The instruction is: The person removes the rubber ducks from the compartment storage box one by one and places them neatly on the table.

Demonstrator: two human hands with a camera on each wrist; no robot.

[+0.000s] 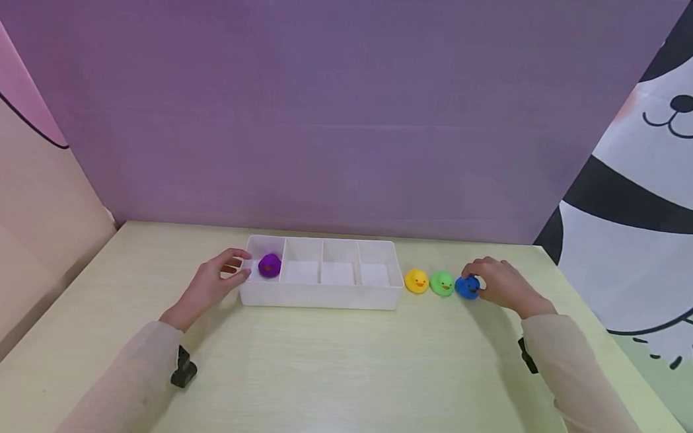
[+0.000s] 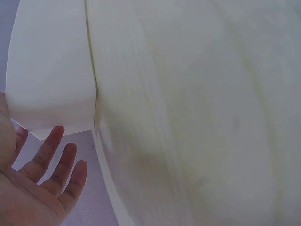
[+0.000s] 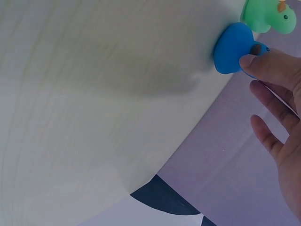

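Blue duck point(image 1: 466, 288) partly behind right hand point(image 1: 504, 286)

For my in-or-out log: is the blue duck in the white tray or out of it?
Out: the blue duck is right of the tray, next to the green duck, pinched by the right hand.

Free bench point(image 1: 337, 375) nearest us, obstacles beyond.
We could pass in front; white tray point(image 1: 320, 296), yellow duck point(image 1: 416, 282), green duck point(image 1: 442, 284) and blue duck point(image 1: 466, 287) form a tight row behind.
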